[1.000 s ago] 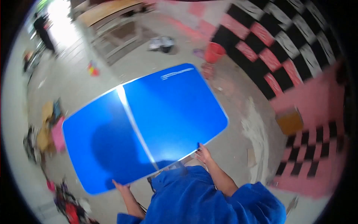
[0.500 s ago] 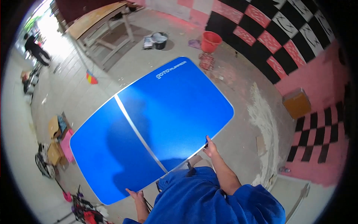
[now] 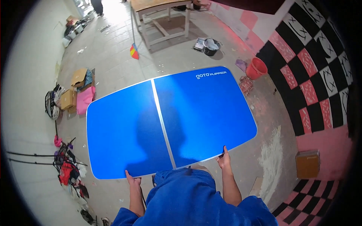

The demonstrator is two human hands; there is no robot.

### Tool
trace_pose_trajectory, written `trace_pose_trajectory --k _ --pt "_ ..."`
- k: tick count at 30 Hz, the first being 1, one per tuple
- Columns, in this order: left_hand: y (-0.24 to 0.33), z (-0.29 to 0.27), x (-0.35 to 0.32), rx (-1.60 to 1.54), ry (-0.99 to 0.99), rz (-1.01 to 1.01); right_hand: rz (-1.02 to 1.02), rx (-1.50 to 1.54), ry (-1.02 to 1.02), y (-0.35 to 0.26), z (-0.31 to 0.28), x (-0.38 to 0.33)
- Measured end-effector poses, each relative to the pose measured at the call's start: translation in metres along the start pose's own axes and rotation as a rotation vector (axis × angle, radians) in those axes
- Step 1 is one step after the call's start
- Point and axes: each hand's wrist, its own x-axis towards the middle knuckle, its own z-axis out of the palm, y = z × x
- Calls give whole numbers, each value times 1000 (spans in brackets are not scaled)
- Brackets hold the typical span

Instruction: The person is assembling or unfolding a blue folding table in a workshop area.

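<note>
A large blue tabletop (image 3: 196,109) with a white centre line and white edge fills the middle of the view. My left hand (image 3: 132,179) grips its near edge at the left. At the right of that same near edge my right hand (image 3: 224,160) holds on as well. My shadow falls across the blue surface. A blue garment on my chest covers the space between my forearms.
A red bucket (image 3: 256,68) stands by the black-and-pink chequered wall. A wooden workbench (image 3: 162,15) and a broom (image 3: 134,51) are at the back. Cardboard boxes (image 3: 77,88) and a pile of clutter (image 3: 68,171) lie left. A brown box (image 3: 307,164) sits right.
The view has swung, so the tabletop now lies more level across the frame. Both hands stay on its near edge. The workbench and bucket show more fully.
</note>
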Motion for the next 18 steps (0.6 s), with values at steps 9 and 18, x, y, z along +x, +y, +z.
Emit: trace_pose_trajectory --k 9,18 --pt "-17 2 -61 -48 -98 32 -108 1 -14 -37 13 -13" --pt "-28 -22 -107 67 -121 196 -277 270 74 -31 16 -49"
